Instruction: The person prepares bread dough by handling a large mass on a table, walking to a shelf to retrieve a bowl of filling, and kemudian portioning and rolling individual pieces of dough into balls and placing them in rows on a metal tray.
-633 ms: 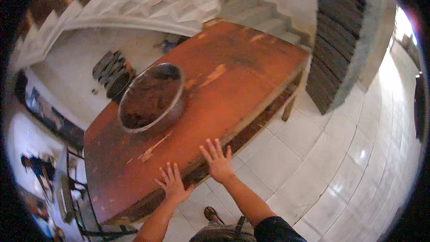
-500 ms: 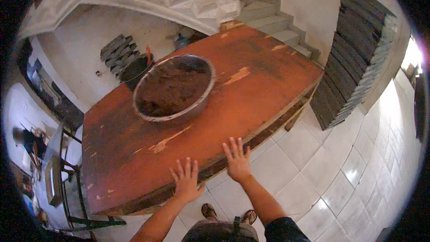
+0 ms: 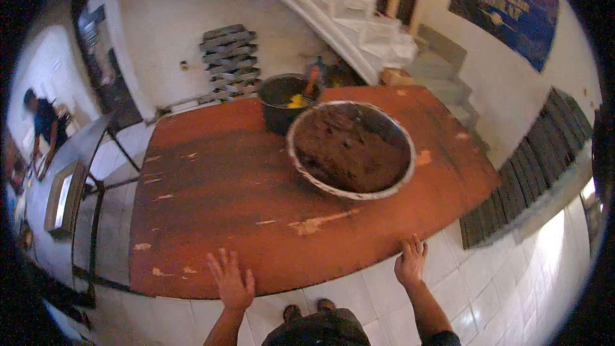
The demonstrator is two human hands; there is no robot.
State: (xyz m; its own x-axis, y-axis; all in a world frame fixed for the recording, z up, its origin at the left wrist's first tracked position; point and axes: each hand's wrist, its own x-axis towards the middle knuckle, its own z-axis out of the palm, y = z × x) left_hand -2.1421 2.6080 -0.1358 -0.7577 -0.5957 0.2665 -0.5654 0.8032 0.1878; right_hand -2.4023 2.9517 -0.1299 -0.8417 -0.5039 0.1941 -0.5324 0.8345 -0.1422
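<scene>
Spreading wider than before, the left hand (image 3: 232, 285) and right hand (image 3: 411, 266) are held by the near edge of the desk (image 3: 211, 186), grips apart and empty; untouched beyond them, the basin (image 3: 359, 196) of brown stuff (image 3: 349, 150) is seen beside the bucket (image 3: 275, 117).

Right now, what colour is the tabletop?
The tabletop is reddish-brown with pale scuffed patches, seen best in the head view.

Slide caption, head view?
Open left hand and right hand near the edge of a worn reddish table bearing a round silvery basin of brown material.
</scene>
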